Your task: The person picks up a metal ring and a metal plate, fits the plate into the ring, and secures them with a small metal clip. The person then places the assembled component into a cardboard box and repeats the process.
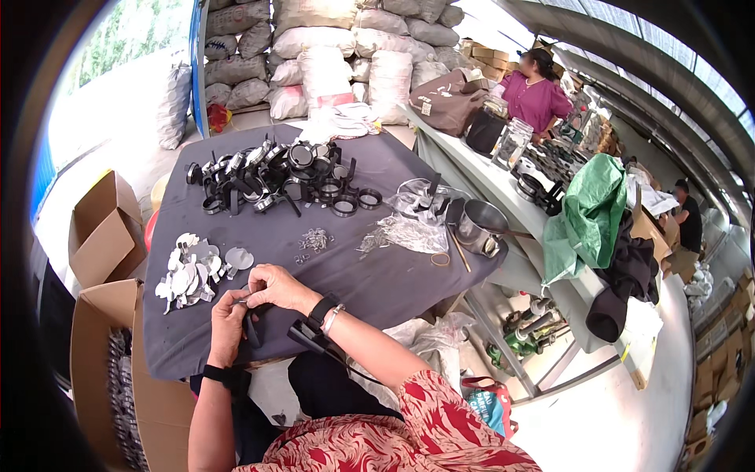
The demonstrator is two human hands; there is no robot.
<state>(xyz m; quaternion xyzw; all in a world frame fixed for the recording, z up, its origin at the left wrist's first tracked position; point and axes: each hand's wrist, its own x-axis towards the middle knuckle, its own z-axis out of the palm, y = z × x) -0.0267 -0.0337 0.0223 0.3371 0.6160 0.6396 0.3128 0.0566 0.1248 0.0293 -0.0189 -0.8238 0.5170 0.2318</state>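
My left hand (227, 324) and my right hand (277, 287) meet near the front edge of a table under a dark grey cloth (377, 275). Together they pinch a small black part with a handle (250, 324) that hangs down between them. Just left of my hands lies a heap of shiny round metal discs (191, 270). A big pile of black rings and handled frames (275, 177) covers the far half of the cloth. A small scatter of tiny metal bits (314, 240) lies in the middle.
Open cardboard boxes (106, 228) stand at the left, one with dark parts (122, 393). Clear plastic bags (413, 220) and a metal pot (480, 224) sit at the right. Stuffed sacks (330, 47) are stacked behind. A person in a magenta top (536, 96) works at a long bench.
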